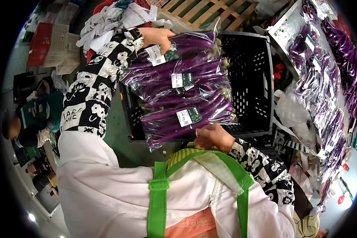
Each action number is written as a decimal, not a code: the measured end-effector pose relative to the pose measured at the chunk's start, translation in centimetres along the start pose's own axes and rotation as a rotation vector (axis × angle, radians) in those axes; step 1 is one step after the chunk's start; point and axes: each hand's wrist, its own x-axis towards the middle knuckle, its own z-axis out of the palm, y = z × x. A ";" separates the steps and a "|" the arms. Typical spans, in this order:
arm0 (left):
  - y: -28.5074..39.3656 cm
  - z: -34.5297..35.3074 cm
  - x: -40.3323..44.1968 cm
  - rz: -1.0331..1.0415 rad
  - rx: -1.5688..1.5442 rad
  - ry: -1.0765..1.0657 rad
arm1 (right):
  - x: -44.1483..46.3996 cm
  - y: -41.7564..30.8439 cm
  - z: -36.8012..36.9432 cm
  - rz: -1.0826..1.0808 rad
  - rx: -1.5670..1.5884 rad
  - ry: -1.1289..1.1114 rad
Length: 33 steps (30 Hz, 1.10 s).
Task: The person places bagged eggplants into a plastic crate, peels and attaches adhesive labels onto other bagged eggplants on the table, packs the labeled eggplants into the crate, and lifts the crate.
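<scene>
Over the black crate (pixel 246 103) lie eggplant bags (pixel 204 77), labels (pixel 184 118) up, maybe for reading; at their eleven o'clock the left hand (pixel 156 38) holds the top bag (pixel 194 44), perhaps to steady it; at five the right hand (pixel 215 137) curls by the lowest bag (pixel 166 127); its grip I cannot tell.

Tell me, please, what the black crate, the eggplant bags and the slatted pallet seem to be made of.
Crate: probably matte plastic, with regular slots. Bags: clear, glossy film, likely plastic, wrinkled and reflective. Pallet: apparently dull wood, pale-brown slats.

Head-worn, facing forward-down, close over eggplant packs (pixel 200 82).
</scene>
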 end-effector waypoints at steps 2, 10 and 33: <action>-1.6 -0.6 2.6 0.011 0.117 -0.025 | -0.2 -0.1 0.1 -0.192 -0.444 0.033; -7.7 2.5 10.1 -0.095 0.620 0.508 | 10.7 -7.9 -1.0 -1.361 -1.624 0.595; -10.7 18.4 4.3 0.193 0.565 1.324 | 12.5 -0.7 -2.3 -1.257 -1.720 0.400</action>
